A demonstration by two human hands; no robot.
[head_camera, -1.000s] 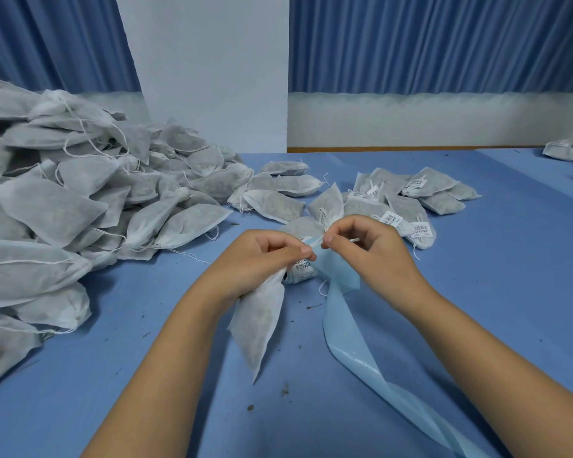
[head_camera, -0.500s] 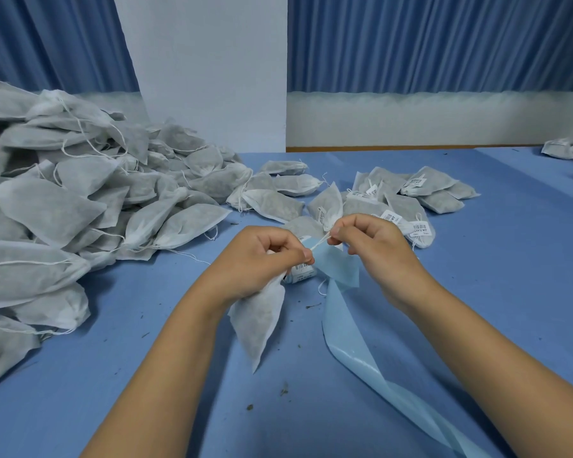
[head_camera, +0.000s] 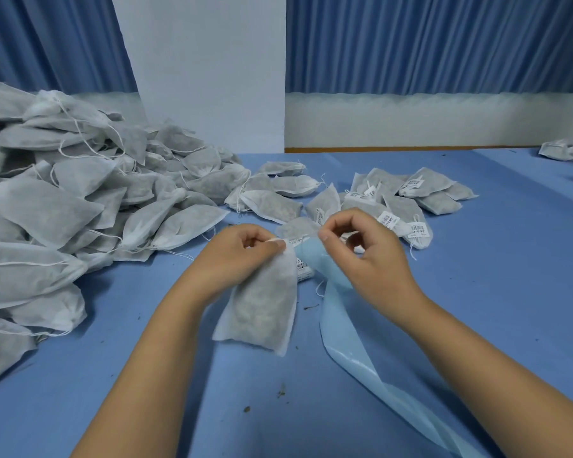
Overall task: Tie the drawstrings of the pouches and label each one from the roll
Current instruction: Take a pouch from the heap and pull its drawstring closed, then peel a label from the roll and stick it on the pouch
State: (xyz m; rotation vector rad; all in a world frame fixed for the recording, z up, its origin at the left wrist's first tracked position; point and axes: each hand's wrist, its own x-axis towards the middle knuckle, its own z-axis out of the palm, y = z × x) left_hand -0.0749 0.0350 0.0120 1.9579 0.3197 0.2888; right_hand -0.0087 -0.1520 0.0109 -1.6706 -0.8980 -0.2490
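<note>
A white fabric pouch filled with dark grains hangs over the blue table, and my left hand grips its gathered neck. My right hand pinches the pouch's thin white drawstring just right of the neck, so the string runs taut between both hands. Under my right hand a light blue label backing strip trails toward the near right edge. Part of a barcode label shows behind the held pouch.
A big heap of unlabelled pouches fills the left side. A small group of pouches with barcode labels lies behind my hands. More pouches sit at the far right. The blue table has dark crumbs near its front.
The pouch has turned, now showing its flat face instead of its narrow edge. My hands have drawn slightly apart, pulling the drawstring out between them.
</note>
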